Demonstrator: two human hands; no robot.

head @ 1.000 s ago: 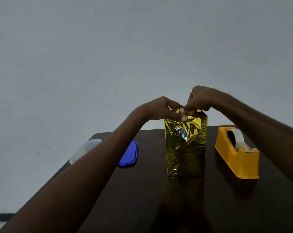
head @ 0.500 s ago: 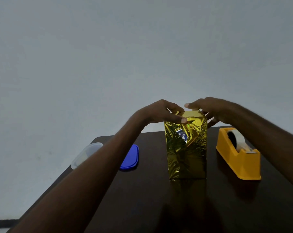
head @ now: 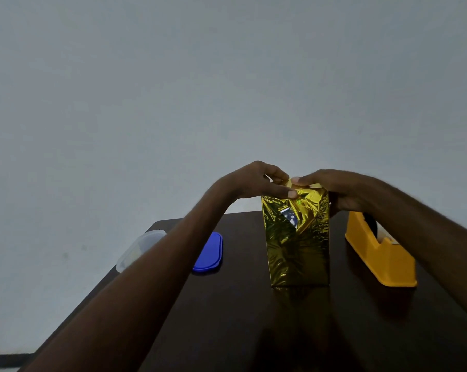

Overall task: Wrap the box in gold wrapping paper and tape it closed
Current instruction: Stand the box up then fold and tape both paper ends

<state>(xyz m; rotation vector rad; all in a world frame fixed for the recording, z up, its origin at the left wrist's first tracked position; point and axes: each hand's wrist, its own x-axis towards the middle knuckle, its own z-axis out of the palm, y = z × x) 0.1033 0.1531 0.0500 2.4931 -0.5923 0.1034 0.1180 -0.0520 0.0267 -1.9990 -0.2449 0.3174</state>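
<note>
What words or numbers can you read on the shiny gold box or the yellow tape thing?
No text can be read anywhere.
Gold-wrapped box: a gap in the paper shows a blue and white printed patch, too small and blurred to read.
Yellow tape dispenser: no label visible.
Blue lid and clear container: no writing visible.

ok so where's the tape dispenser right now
In the head view the yellow tape dispenser sits on the dark table, just right of the upright gold-wrapped box, partly under the right forearm.
</note>
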